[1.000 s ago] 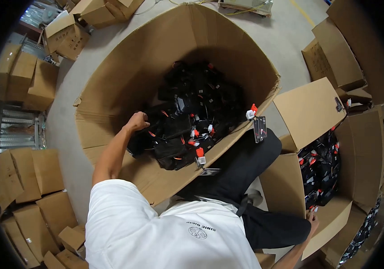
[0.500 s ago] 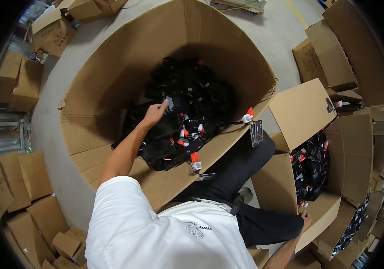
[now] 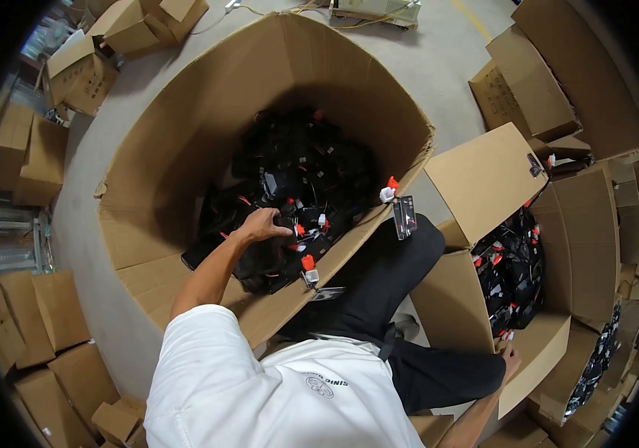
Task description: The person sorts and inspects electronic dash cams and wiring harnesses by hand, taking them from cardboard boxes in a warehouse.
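My left hand point(image 3: 263, 224) reaches into a big cardboard box point(image 3: 200, 97), just above a heap of black battery-like packs point(image 3: 312, 157) with wires and red and white connectors. Its fingers are stretched apart, and nothing shows between them. A pack with a shiny grey face point(image 3: 280, 184) lies just beyond it. On the box's near rim hang a red and white connector point(image 3: 309, 270) and another connector point(image 3: 388, 193) with a dark tag point(image 3: 404, 218). My right hand point(image 3: 511, 362) rests at the near edge of a smaller box point(image 3: 454, 299) of similar packs; its fingers are partly hidden.
Cardboard boxes point(image 3: 35, 299) stand along the left, and more cartons point(image 3: 540, 89) fill the right side. A beige device point(image 3: 375, 11) with a yellow cable sits on the floor beyond the big box. My legs point(image 3: 379, 276) are between the two boxes.
My left hand has drawn back toward me from the grey-faced pack, and its fingers have spread. The view has shifted slightly. My right hand stays by the smaller box.
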Demonstrator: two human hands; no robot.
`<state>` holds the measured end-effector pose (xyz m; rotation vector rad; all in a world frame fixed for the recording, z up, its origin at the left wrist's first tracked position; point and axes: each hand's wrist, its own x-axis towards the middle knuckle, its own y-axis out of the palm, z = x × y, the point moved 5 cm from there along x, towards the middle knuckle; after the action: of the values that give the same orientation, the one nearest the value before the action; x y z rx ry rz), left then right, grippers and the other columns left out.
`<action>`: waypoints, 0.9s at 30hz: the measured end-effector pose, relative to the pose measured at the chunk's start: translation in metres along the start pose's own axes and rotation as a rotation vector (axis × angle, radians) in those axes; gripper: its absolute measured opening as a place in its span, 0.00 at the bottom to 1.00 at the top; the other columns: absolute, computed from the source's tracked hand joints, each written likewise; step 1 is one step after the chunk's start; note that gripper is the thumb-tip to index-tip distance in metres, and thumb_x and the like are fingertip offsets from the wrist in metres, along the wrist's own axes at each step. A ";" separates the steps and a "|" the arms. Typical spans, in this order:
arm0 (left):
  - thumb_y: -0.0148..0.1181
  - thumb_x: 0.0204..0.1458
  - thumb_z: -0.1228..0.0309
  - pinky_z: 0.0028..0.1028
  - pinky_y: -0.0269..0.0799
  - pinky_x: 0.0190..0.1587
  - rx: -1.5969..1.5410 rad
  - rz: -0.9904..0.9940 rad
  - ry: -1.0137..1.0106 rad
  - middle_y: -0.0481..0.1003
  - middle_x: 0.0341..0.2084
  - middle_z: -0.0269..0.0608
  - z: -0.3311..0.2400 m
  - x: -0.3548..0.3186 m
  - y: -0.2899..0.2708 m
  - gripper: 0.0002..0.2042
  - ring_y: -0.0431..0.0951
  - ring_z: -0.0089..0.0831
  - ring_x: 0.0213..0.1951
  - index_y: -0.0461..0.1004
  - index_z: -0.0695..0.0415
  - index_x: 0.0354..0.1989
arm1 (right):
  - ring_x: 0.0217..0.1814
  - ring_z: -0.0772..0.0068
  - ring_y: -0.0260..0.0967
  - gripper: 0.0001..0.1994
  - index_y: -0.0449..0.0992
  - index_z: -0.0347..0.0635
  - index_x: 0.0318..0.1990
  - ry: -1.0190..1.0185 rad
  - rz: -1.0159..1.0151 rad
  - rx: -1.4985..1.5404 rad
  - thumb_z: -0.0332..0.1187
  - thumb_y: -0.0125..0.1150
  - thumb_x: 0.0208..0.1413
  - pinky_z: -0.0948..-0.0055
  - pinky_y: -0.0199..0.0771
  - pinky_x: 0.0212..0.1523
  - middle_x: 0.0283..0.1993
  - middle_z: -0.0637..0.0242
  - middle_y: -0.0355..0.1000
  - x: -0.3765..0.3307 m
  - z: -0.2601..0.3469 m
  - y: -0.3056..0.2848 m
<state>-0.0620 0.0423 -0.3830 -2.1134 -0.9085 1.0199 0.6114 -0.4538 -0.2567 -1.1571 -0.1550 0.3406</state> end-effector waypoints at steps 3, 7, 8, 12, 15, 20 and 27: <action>0.67 0.48 0.46 0.39 0.71 0.41 -0.205 0.014 -0.043 0.78 0.32 0.54 -0.001 -0.001 0.001 0.28 0.78 0.44 0.37 0.76 0.66 0.38 | 0.23 0.74 0.68 0.18 0.78 0.29 0.34 -0.036 -0.002 0.018 0.39 0.56 0.63 0.67 0.69 0.27 0.20 0.62 0.72 0.002 -0.001 0.003; 0.41 0.62 0.41 0.44 0.70 0.48 -0.362 -0.334 -0.396 0.78 0.38 0.64 0.029 0.011 -0.016 0.36 0.77 0.56 0.48 0.77 0.70 0.40 | 0.23 0.70 0.70 0.18 0.78 0.29 0.33 -0.085 -0.025 0.024 0.40 0.56 0.63 0.65 0.70 0.29 0.21 0.58 0.73 0.006 0.005 0.002; 0.41 0.62 0.41 0.44 0.70 0.48 -0.360 -0.347 -0.389 0.78 0.38 0.64 0.037 0.014 -0.014 0.36 0.77 0.56 0.48 0.77 0.70 0.40 | 0.24 0.68 0.71 0.18 0.78 0.29 0.34 -0.081 -0.016 0.020 0.40 0.56 0.63 0.64 0.70 0.30 0.22 0.57 0.74 0.008 0.011 0.001; 0.50 0.56 0.39 0.37 0.71 0.48 -0.453 -0.273 -0.546 0.80 0.39 0.56 0.090 0.045 -0.003 0.39 0.79 0.41 0.44 0.77 0.75 0.43 | 0.25 0.65 0.73 0.18 0.79 0.30 0.33 -0.147 -0.052 -0.003 0.41 0.57 0.62 0.63 0.71 0.30 0.23 0.54 0.75 0.005 0.014 -0.002; 0.63 0.51 0.51 0.40 0.73 0.33 -0.589 -0.169 -0.588 0.78 0.27 0.47 0.088 0.049 0.001 0.24 0.79 0.34 0.30 0.78 0.68 0.29 | 0.26 0.62 0.75 0.18 0.79 0.29 0.32 -0.142 -0.098 0.080 0.40 0.58 0.61 0.62 0.72 0.31 0.24 0.53 0.76 -0.004 0.016 -0.003; 0.59 0.52 0.60 0.37 0.73 0.21 -0.702 -0.133 -0.627 0.75 0.18 0.49 0.068 0.048 0.027 0.17 0.78 0.40 0.18 0.75 0.66 0.26 | 0.27 0.62 0.75 0.16 0.80 0.30 0.33 -0.094 -0.127 0.090 0.38 0.58 0.60 0.63 0.73 0.32 0.25 0.53 0.77 -0.021 0.026 -0.014; 0.67 0.47 0.47 0.44 0.70 0.53 -0.817 -0.536 -0.813 0.78 0.45 0.62 0.078 0.119 0.057 0.35 0.76 0.52 0.52 0.76 0.74 0.46 | 0.27 0.66 0.75 0.17 0.80 0.29 0.33 -0.058 -0.116 0.056 0.39 0.58 0.60 0.63 0.73 0.32 0.25 0.53 0.77 -0.018 0.007 -0.021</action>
<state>-0.0531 0.1207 -0.5143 -1.7627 -2.4724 1.3542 0.5961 -0.4620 -0.2339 -1.0783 -0.2609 0.2750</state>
